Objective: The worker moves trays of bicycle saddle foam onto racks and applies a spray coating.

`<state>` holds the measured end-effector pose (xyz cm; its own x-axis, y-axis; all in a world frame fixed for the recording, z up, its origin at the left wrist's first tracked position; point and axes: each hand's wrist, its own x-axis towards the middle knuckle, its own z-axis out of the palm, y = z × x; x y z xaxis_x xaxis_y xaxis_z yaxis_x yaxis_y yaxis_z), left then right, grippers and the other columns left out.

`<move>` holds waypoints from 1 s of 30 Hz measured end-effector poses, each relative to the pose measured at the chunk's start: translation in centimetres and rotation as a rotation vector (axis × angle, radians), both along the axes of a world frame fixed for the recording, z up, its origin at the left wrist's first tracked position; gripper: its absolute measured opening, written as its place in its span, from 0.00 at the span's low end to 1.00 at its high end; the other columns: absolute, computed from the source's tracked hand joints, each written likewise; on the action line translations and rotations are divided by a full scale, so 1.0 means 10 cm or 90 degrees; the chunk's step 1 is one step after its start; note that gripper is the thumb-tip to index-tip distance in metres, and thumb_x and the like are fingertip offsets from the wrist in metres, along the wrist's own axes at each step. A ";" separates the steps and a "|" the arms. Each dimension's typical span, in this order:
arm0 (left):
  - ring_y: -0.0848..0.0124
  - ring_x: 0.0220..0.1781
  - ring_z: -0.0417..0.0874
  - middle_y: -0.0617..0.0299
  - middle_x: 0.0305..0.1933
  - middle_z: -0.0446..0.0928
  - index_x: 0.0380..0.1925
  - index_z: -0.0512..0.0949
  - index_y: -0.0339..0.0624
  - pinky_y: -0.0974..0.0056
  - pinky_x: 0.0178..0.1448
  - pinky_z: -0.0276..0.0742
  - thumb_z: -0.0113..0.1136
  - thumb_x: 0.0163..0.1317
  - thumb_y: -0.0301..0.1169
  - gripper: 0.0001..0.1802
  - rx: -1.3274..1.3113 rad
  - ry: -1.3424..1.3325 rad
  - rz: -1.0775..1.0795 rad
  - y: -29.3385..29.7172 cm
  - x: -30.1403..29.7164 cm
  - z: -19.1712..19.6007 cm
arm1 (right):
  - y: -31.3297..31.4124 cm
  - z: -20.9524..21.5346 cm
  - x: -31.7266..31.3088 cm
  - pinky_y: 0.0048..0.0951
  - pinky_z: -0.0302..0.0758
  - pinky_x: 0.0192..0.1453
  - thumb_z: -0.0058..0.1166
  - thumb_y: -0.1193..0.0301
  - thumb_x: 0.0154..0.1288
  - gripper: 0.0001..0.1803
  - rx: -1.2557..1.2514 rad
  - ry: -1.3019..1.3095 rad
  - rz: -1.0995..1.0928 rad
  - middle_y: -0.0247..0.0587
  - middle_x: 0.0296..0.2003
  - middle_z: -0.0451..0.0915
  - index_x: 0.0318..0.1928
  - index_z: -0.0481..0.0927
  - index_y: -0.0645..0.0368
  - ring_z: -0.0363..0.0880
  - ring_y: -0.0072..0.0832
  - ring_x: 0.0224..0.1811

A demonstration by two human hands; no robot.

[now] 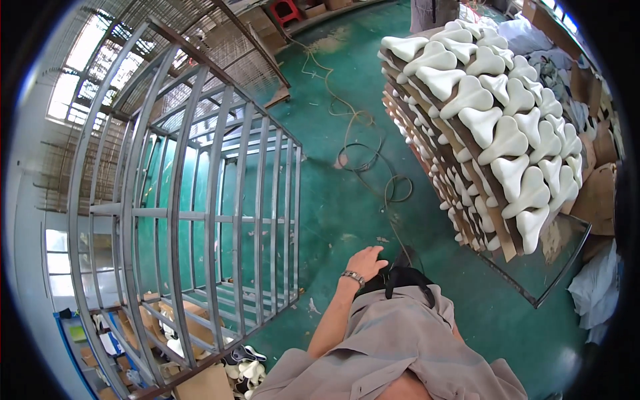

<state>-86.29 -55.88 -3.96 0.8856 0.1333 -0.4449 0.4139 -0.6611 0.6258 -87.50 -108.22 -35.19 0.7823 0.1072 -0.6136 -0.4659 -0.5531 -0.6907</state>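
My left hand (366, 263), with a metal-banded watch at the wrist, hangs in front of my body. Its fingers are stretched out and apart, with nothing in them. Of my right arm only a sliver shows beside the grey-brown shirt (407, 333); the right hand is hidden. Left of me stands a tall grey metal rack (213, 217) with bare bars, apart from my hand. On the right rises a stack of white, saddle-shaped pieces (492, 127), layered between brown sheets (468, 137). Neither hand is seen touching the rack or the stack.
A thin hose or cable (363, 167) lies looped on the green floor (320, 180). A dark metal frame (533, 301) juts out under the stack. White plastic bags (595, 287) and cartons (595, 200) crowd the right side. At the back is a red stool (285, 11).
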 end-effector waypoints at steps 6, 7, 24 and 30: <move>0.49 0.59 0.84 0.46 0.56 0.84 0.59 0.80 0.39 0.48 0.63 0.79 0.69 0.62 0.47 0.31 0.046 0.041 0.015 0.46 -0.53 -0.41 | 0.12 0.55 0.07 0.53 0.76 0.35 0.60 0.56 0.56 0.16 -0.247 -0.372 0.496 0.53 0.27 0.81 0.27 0.80 0.57 0.81 0.56 0.31; 0.49 0.58 0.85 0.46 0.53 0.85 0.57 0.81 0.38 0.48 0.61 0.80 0.69 0.61 0.47 0.30 0.053 0.017 0.010 0.51 -0.56 -0.45 | 0.18 0.70 0.10 0.52 0.75 0.35 0.59 0.59 0.56 0.13 -0.217 -0.363 0.508 0.51 0.26 0.80 0.29 0.79 0.56 0.80 0.55 0.29; 0.52 0.48 0.90 0.49 0.43 0.90 0.59 0.82 0.41 0.51 0.56 0.83 0.70 0.64 0.48 0.29 0.054 0.103 0.071 -0.48 -1.00 -1.02 | -0.80 1.46 0.28 0.43 0.85 0.52 0.57 0.64 0.60 0.15 -0.278 -0.026 -0.072 0.54 0.35 0.90 0.41 0.92 0.53 0.91 0.48 0.42; 0.56 0.44 0.91 0.51 0.41 0.89 0.54 0.85 0.42 0.54 0.51 0.84 0.72 0.64 0.46 0.24 -0.073 0.022 0.101 -2.41 -0.19 -0.75 | -1.77 1.58 1.27 0.32 0.84 0.30 0.55 0.70 0.67 0.14 -0.072 0.074 -0.148 0.41 0.30 0.88 0.46 0.89 0.62 0.87 0.29 0.28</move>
